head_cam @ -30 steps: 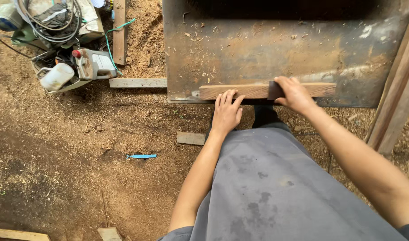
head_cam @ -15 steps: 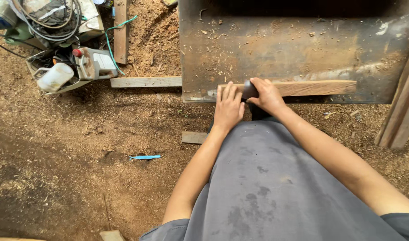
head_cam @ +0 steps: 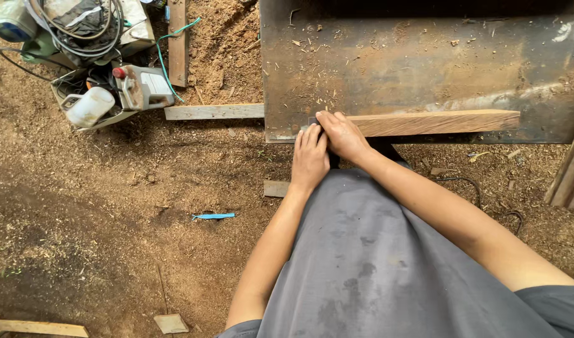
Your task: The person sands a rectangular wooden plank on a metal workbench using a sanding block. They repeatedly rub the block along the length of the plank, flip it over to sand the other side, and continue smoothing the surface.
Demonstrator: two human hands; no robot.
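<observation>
At the near edge of the rusty, sawdust-strewn metal tabletop [head_cam: 425,62], a long pale wooden plank [head_cam: 437,122] lies flat along the rim. Both hands sit together at its left end: the right hand [head_cam: 342,134] pressed on top, the left hand [head_cam: 309,156] flat just beside it. The plank looks uncut; a blue pen [head_cam: 213,216] lies on the sawdust floor at lower left.

Wooden plank [head_cam: 434,122] now sticking out much further toward the right edge of the metal table [head_cam: 418,62] than a second ago. Right hand [head_cam: 342,134] slid from mid-plank over to the plank's left end, now pressed right up against the left hand [head_cam: 310,156]. Both hands bunched together at that end, no longer spread apart.
</observation>
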